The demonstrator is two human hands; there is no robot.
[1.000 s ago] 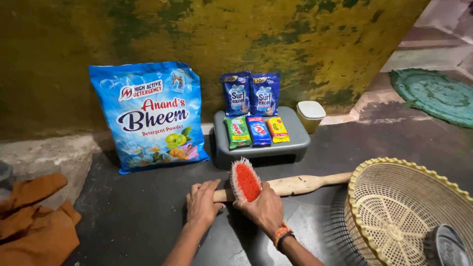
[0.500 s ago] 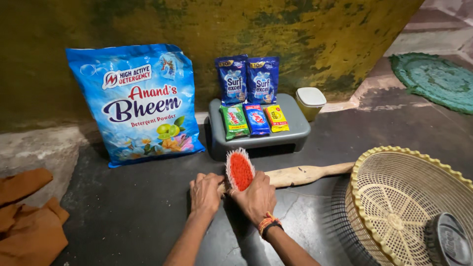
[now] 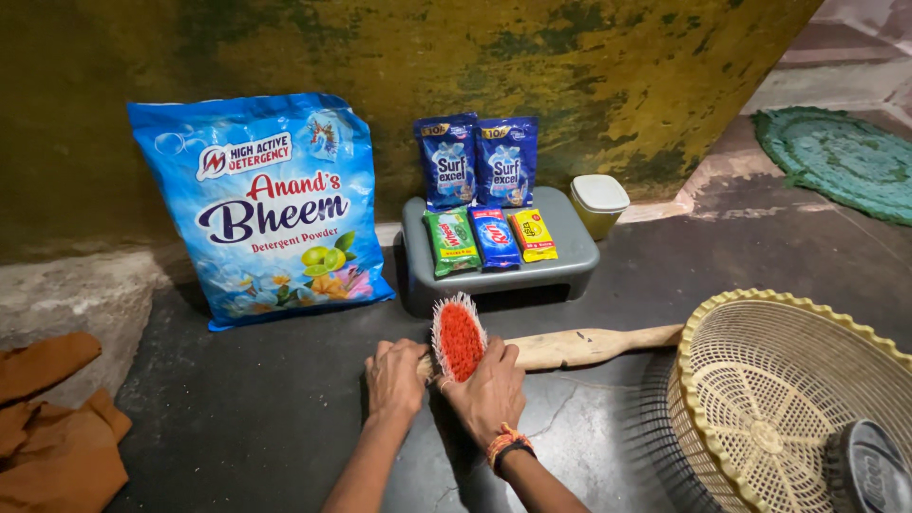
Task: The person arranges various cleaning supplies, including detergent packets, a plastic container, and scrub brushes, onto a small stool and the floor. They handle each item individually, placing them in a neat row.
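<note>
Red-bristled brush [image 3: 459,339] – upright | right hand [image 3: 491,389] grasps it | left hand [image 3: 396,377] clenches wooden bat [image 3: 570,346]

The single head-worn camera looks steeply down and forward from close above the dark stone floor [image 3: 237,408], facing the mottled yellow-green wall [image 3: 570,66] just beyond.

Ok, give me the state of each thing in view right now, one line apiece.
Scrub brush: held on edge in right hand, bristles facing camera.
Wooden bat: flat on floor, left hand on its near end.
Detergent bag: upright, leaning on wall.
Two sachets: upright, sealed.
Three soap bars: wrapped, flat on grey stool.
White-lidded tub: closed.
Basket: tilted, open.
Orange cloth: crumpled.
</note>
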